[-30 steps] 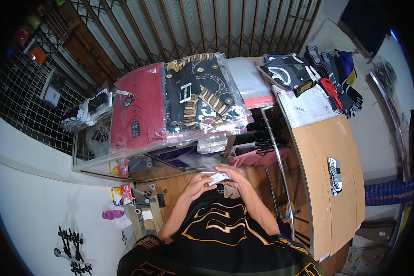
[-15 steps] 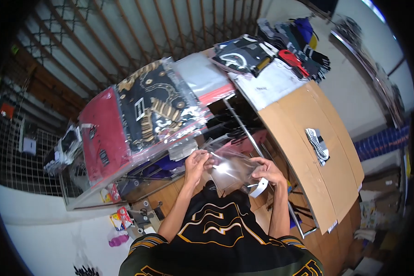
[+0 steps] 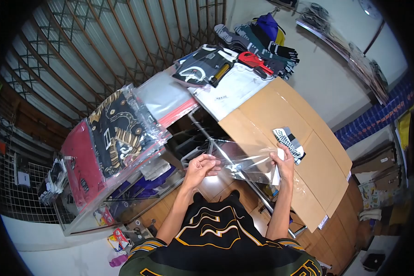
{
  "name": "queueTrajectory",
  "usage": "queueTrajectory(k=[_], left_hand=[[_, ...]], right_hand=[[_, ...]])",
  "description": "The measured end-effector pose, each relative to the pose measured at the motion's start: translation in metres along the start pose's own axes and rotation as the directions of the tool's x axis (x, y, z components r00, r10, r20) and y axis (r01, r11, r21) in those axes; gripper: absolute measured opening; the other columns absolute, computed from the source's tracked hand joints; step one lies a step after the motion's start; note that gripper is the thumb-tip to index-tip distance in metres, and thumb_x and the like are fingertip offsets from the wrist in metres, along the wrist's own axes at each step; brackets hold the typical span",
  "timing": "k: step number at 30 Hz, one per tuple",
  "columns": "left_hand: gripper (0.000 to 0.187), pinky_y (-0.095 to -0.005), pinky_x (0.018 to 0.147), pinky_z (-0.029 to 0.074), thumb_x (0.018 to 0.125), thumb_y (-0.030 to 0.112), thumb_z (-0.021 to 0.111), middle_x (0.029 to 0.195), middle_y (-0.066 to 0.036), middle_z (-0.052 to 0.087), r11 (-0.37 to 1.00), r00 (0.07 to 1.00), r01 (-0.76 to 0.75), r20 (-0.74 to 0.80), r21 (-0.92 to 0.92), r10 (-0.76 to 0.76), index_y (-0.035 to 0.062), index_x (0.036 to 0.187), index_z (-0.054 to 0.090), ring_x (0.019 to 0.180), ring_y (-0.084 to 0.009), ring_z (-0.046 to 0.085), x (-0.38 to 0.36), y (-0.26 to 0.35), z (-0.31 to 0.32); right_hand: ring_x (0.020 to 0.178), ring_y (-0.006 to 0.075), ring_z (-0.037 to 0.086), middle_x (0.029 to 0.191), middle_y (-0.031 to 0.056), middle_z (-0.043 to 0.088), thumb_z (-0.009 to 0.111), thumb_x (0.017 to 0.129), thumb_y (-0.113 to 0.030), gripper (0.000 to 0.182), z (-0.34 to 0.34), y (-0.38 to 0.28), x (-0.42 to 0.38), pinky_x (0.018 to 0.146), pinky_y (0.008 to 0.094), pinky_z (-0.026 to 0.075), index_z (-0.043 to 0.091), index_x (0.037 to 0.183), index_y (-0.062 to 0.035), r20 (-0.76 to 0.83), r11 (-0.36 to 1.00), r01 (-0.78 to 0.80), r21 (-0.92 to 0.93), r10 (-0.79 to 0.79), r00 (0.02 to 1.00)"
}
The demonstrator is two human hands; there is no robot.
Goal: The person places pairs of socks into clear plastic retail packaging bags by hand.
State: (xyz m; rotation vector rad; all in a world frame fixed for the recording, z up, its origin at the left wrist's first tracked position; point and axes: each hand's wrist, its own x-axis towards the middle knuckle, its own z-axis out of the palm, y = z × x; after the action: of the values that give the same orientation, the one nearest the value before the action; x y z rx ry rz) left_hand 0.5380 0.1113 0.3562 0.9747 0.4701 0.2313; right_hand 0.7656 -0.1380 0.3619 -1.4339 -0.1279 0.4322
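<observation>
A clear plastic bag (image 3: 250, 158) is stretched between my two hands above the gap beside the cardboard. My right hand (image 3: 284, 164) pinches its right end, where a white strip (image 3: 276, 175) runs along the edge. At the left end, the curled fingers of my left hand (image 3: 202, 169) pinch the film. Just beyond my right hand, a pair of grey, white and black socks (image 3: 290, 143) lies on the cardboard sheet (image 3: 257, 115).
Bagged garments, one black and tan (image 3: 119, 133) and one red (image 3: 80, 161), lie on the left counter beside a stack of clear bags (image 3: 163, 94). A red tape dispenser (image 3: 253, 62) and several socks (image 3: 280, 50) sit at the back. A metal rail (image 3: 262, 195) runs below my hands.
My view has turned right. The bag and my right hand have moved closer to the socks on the cardboard, and the bag's white strip now stands along its right edge.
</observation>
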Motion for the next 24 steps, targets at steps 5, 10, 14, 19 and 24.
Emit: queueTrajectory(k=[5, 10, 14, 19, 24], left_hand=[[0.020, -0.0273, 0.075, 0.062, 0.097, 0.006, 0.070, 0.108, -0.009, 0.072, 0.996, 1.000, -0.010, 0.007, 0.085, 0.010, 0.0040, 0.115, 0.061, 0.091, -0.0168, 0.073, 0.026, -0.005, 0.039], [0.021, -0.0315, 0.080, 0.062, 0.099, 0.006, 0.067, 0.108, -0.010, 0.070, 0.992, 0.959, -0.112, -0.269, -0.060, 0.092, 0.0034, 0.118, 0.057, 0.094, -0.0193, 0.072, 0.067, -0.047, 0.060], [0.039, -0.0322, 0.080, 0.061, 0.095, 0.002, 0.070, 0.108, -0.014, 0.070, 0.996, 0.931, -0.077, -0.354, 0.044, 0.088, 0.0015, 0.127, 0.048, 0.094, -0.0205, 0.072, 0.083, -0.082, 0.072], [0.077, -0.0310, 0.074, 0.060, 0.083, 0.002, 0.083, 0.105, -0.021, 0.071, 0.938, 0.918, -0.151, -0.308, 0.311, 0.250, -0.0031, 0.140, 0.031, 0.091, -0.0231, 0.071, 0.091, -0.102, 0.110], [0.114, -0.0363, 0.085, 0.059, 0.075, 0.003, 0.089, 0.141, -0.031, 0.048, 0.855, 0.882, -0.194, -0.296, 0.481, 0.367, -0.0027, 0.155, 0.008, 0.094, -0.0272, 0.070, 0.107, -0.108, 0.144]], right_hand=[[0.060, 0.0094, 0.061, 0.087, 0.0088, 0.073, 0.078, 0.090, -0.005, 0.058, -0.041, -0.013, 0.038, 0.052, 0.0233, 0.047, 0.052, 0.141, 0.0009, 0.003, 0.994, 0.100, -0.043, -0.100, 0.995], [0.093, 0.0224, 0.067, 0.112, 0.0175, 0.072, 0.072, 0.096, -0.020, 0.052, -0.083, 0.002, 0.069, 0.079, 0.0299, 0.052, 0.054, 0.140, 0.0006, -0.192, 0.756, 0.318, -0.573, -0.501, 0.844], [0.129, 0.0352, 0.056, 0.142, 0.0193, 0.058, 0.078, 0.088, -0.024, 0.051, -0.097, 0.004, 0.051, 0.110, 0.0473, 0.042, 0.065, 0.135, -0.0099, 0.053, 0.444, 0.285, -0.849, -0.465, 0.884], [0.135, 0.0314, 0.050, 0.147, 0.0159, 0.054, 0.082, 0.081, -0.025, 0.051, -0.110, 0.016, 0.036, 0.112, 0.0531, 0.034, 0.069, 0.130, -0.0161, 0.149, 0.295, 0.299, -0.907, -0.440, 0.885], [0.128, 0.0314, 0.053, 0.144, 0.0152, 0.056, 0.083, 0.080, -0.024, 0.047, -0.130, 0.011, 0.015, 0.110, 0.0496, 0.034, 0.072, 0.124, -0.0138, 0.050, 0.343, 0.238, -0.909, -0.478, 0.877]])
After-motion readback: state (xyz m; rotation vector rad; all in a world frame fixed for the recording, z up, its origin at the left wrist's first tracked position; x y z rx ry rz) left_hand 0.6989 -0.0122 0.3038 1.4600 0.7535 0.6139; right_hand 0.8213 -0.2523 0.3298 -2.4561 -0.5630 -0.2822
